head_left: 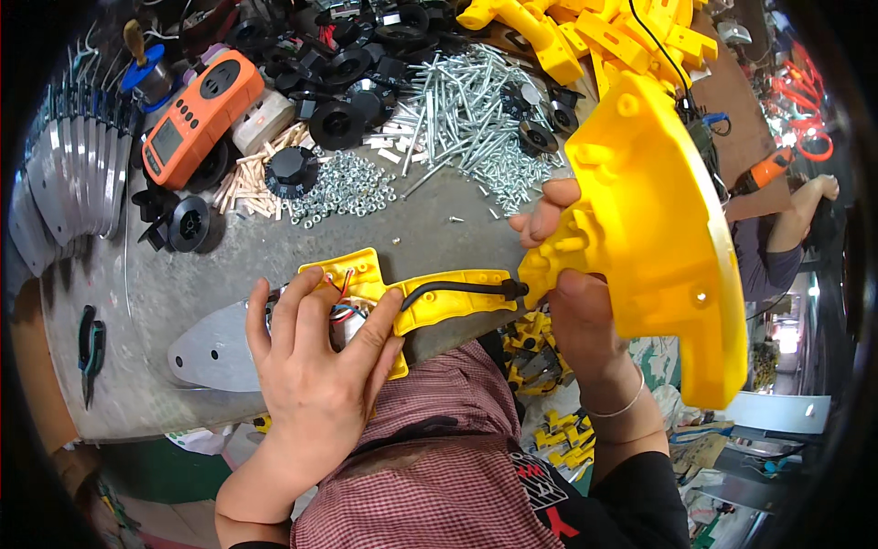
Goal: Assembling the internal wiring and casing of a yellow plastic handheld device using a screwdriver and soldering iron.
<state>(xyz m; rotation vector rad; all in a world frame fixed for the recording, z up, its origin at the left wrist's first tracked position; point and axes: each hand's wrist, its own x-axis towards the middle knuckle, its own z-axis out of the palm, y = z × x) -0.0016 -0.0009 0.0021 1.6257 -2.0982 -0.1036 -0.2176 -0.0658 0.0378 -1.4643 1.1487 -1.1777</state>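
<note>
My left hand [315, 366] lies over an open yellow plastic housing half [448, 316] on the near edge of the bench, its fingers bent around the wide end. Coloured wires [346, 311] show partly under those fingers. A black cable [439, 288] runs along the handle part to its right end. From the housing's left side sticks out a grey metal blade plate [215, 352] with holes. In the air at the right, my right hand [585, 311] grips a larger yellow plastic shell [677, 210] by its narrow end, thumb on the near side, fingers beyond.
Beyond my hands lie piles of screws [476, 110], nuts [343, 188] and black knobs [338, 123]. An orange meter [197, 119] stands far left, near stacked metal plates [78, 174]. Pliers [89, 352] lie left. More yellow shells [613, 37] are heaped far right; a person's arm [796, 215] shows beyond.
</note>
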